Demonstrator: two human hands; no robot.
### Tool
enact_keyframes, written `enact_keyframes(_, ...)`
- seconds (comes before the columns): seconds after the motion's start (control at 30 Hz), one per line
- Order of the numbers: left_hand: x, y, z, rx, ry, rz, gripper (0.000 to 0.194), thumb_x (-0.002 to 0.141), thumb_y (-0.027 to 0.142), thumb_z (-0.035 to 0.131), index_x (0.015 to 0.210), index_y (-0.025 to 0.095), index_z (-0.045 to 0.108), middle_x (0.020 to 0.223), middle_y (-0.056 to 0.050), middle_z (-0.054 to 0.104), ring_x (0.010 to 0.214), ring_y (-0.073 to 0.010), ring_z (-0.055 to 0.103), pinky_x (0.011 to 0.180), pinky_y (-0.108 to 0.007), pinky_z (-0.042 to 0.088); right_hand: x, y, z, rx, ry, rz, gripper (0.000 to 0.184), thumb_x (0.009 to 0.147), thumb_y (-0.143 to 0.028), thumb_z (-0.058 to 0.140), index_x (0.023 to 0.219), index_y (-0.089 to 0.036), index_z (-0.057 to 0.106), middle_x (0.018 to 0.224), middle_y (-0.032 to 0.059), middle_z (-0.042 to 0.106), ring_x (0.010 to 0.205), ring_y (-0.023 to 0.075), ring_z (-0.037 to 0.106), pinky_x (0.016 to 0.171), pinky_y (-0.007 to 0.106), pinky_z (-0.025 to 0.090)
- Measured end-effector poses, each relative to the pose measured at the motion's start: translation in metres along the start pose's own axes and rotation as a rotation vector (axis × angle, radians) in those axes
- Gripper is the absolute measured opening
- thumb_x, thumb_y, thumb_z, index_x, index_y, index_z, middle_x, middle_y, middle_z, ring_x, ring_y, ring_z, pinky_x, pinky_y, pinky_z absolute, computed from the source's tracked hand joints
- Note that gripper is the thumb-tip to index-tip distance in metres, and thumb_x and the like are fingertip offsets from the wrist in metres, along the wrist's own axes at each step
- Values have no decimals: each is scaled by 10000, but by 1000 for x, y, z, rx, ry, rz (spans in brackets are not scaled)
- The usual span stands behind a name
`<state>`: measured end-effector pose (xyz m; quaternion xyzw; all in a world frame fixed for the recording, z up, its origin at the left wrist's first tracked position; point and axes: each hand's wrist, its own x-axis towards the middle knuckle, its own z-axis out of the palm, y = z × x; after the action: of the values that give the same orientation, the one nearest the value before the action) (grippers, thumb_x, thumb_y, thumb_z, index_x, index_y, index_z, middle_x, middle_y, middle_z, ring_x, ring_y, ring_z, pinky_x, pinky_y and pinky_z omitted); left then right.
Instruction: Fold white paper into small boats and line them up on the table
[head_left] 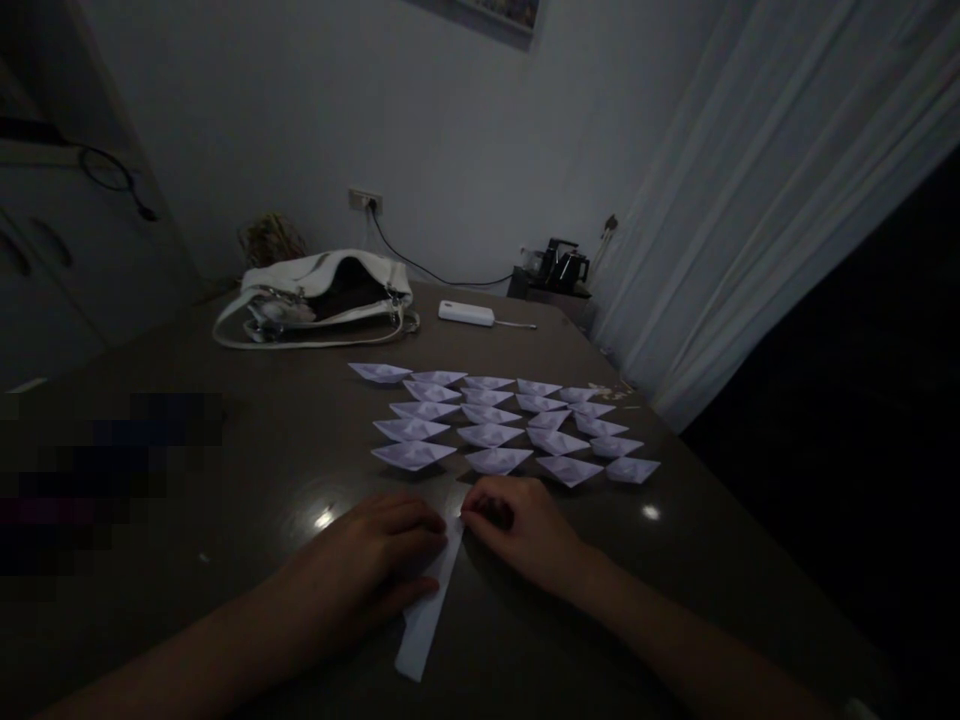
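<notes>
We steady paper strip (424, 635) under left hand (367, 555), thumb spread; right hand (529, 525) pinches far edge. Likely light, easily creased; hold edges.

Both hands (396, 556) lowered, fingers curled, forearms converging

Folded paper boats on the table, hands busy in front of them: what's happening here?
A person's left hand lies on a narrow strip of white paper, while the right hand pinches its edge near the far end. Just beyond, folded paper boats stand in rows, with a white handbag behind.
</notes>
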<state>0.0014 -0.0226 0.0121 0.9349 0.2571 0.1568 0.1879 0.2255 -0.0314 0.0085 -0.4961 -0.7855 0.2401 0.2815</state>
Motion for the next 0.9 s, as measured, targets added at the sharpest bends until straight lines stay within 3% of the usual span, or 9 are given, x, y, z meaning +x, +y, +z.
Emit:
enact_keyframes(0.23,3,-2,1,54,-36,-13,254,900,203,591,1147,199,649,1167,-76,667,1105,-276,589,944,-461,487,1,1,3,-143,-15,-87,87,814,-105,609,842,-183,638,782,10,645,682,134,567,626,245,408)
enact_keyframes(0.5,2,-6,3,12,10,3,250,932,133,519,1131,194,657,1140,-69,687,1072,-246,614,917,-421,502,1,1,-4,-168,-62,-173,108,806,-123,634,889,-183,669,863,29,663,763,152,592,666,252,447)
enact_keyframes(0.7,1,-7,8,-4,61,3,230,931,131,501,1085,185,663,1098,-85,677,998,-230,634,847,-363,528,1,4,2,-173,-32,-139,119,846,-123,603,904,-188,685,895,38,680,837,169,617,736,280,470)
enact_keyframes(0.9,0,-10,14,19,78,-28,226,918,155,524,1106,180,648,1108,-103,643,987,-235,629,837,-350,535,3,3,4,-200,10,-85,92,833,-115,609,848,-188,664,835,31,651,764,160,595,677,269,456)
